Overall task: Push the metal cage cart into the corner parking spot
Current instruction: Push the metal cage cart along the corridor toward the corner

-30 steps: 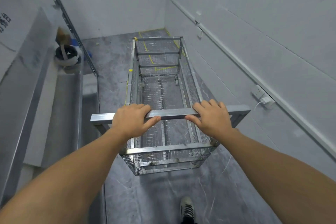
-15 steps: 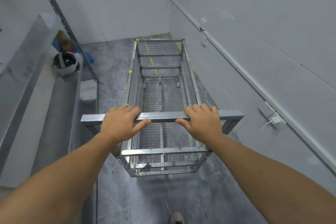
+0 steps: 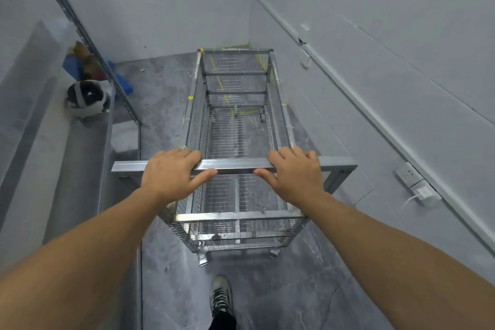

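Note:
The metal cage cart (image 3: 278, 120), a long wire-mesh box on small wheels, stands on the grey floor and points toward the far corner of the room. Its square-tube handle bar (image 3: 235, 165) runs across the near end. My left hand (image 3: 171, 171) grips the bar left of centre, fingers over the top and thumb underneath. My right hand (image 3: 294, 171) grips it right of centre the same way. Yellow tape lines (image 3: 219, 80) on the floor show through the mesh at the cart's far end, close to the back wall.
A white wall with a rail (image 3: 375, 118) runs close along the cart's right side, with a socket and plug (image 3: 417, 182) low down. A metal shelf (image 3: 80, 158) on the left holds a helmet (image 3: 85, 98). Blue items (image 3: 124, 83) lie by the back wall. My shoe (image 3: 221, 296) is behind the cart.
The cart has rolled forward toward the far corner, its front end now nearly at the back wall. Both hands kept their hold on the bar, and I stepped forward behind it.

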### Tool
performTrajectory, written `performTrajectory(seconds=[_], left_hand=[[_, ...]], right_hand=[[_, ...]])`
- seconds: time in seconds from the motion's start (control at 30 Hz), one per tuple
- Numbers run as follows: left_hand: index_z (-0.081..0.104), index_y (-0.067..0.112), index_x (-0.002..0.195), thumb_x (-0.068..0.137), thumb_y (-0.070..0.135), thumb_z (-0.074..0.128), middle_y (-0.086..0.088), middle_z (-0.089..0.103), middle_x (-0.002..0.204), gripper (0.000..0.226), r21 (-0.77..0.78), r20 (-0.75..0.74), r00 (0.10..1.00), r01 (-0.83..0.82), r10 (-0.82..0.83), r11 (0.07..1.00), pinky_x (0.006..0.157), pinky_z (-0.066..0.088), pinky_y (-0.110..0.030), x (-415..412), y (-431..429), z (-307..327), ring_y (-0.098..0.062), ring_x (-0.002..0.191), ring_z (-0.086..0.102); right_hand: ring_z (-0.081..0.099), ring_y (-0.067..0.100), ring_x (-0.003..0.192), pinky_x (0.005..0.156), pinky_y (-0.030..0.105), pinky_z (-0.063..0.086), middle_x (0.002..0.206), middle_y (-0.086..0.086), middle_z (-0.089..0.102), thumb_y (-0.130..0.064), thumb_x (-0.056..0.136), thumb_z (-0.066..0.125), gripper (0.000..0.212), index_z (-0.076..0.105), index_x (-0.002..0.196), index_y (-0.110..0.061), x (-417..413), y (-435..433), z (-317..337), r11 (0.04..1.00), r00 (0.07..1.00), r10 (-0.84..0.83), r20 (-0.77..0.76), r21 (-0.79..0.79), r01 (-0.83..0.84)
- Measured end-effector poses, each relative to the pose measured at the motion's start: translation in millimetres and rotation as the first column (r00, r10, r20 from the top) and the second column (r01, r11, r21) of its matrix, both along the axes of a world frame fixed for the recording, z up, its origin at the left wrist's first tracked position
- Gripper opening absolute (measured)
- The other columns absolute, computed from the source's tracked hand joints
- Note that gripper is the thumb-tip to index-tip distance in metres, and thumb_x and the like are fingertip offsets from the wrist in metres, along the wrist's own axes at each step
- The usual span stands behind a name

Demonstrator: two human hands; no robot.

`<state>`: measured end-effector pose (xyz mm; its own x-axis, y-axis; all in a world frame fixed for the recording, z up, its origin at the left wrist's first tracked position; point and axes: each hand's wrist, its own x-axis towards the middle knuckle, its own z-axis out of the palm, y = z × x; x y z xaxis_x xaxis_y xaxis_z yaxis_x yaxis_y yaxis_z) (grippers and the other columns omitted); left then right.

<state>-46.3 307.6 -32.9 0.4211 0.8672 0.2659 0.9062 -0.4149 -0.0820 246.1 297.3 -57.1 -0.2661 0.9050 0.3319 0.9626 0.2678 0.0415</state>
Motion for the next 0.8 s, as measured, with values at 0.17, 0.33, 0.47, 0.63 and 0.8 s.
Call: performTrajectory(seconds=[0.17,0.33,0.47,0.63,0.8], left_hand=[[0.044,0.027,0.074,0.089,0.074,0.024,0.01,0.049,0.068,0.054,-0.036,0.003,1.0,-0.005,0.005,0.999,0.059,0.031,-0.03,-0.1,49.3,-1.0,-0.014,0.063,0.045],[0.039,0.028,0.074,0.087,0.076,0.018,0.01,0.048,0.07,0.054,-0.063,0.028,0.999,-0.014,0.015,0.998,0.062,0.034,-0.032,0.5,95.4,1.1,-0.015,0.066,0.045],[0.04,0.029,0.077,0.088,0.075,0.019,0.009,0.052,0.074,0.052,-0.098,0.011,1.0,-0.02,0.021,0.995,0.067,0.039,-0.033,-1.3,131.7,1.3,-0.016,0.071,0.048],[0.041,0.028,0.076,0.088,0.074,0.021,0.01,0.048,0.072,0.052,-0.09,0.01,1.0,-0.008,0.009,0.996,0.066,0.036,-0.033,-4.5,174.8,1.1,-0.015,0.068,0.046],[0.042,0.026,0.076,0.089,0.074,0.021,0.009,0.05,0.07,0.053,-0.063,-0.01,1.0,-0.015,0.014,0.998,0.066,0.037,-0.033,-12.0,225.4,-2.1,-0.015,0.067,0.046]], right_hand=[[0.058,0.026,0.083,0.074,0.04,0.037,0.087,-0.002,0.063,-0.075,0.092,0.025,0.061,0.06,0.096,-0.024,-0.1,49.0,-1.5,1.0,1.0,-0.013,0.017,0.012,0.012],[0.057,0.026,0.079,0.074,0.04,0.036,0.083,-0.003,0.061,-0.074,0.091,0.029,0.058,0.059,0.092,-0.025,-0.5,96.4,0.1,0.999,1.0,-0.024,-0.001,0.036,0.024],[0.057,0.024,0.083,0.076,0.04,0.036,0.085,-0.005,0.061,-0.079,0.091,0.015,0.069,0.06,0.096,-0.026,-3.3,129.4,3.2,0.999,0.999,-0.038,0.0,-0.005,0.038],[0.057,0.026,0.082,0.076,0.04,0.036,0.085,-0.003,0.061,-0.077,0.092,0.02,0.066,0.059,0.096,-0.024,-7.8,171.0,3.5,0.999,0.999,-0.038,-0.003,0.003,0.038],[0.056,0.026,0.081,0.074,0.039,0.033,0.084,-0.001,0.061,-0.073,0.093,0.028,0.059,0.059,0.094,-0.023,-14.8,219.5,1.5,0.999,0.999,-0.028,0.017,0.034,0.028]])
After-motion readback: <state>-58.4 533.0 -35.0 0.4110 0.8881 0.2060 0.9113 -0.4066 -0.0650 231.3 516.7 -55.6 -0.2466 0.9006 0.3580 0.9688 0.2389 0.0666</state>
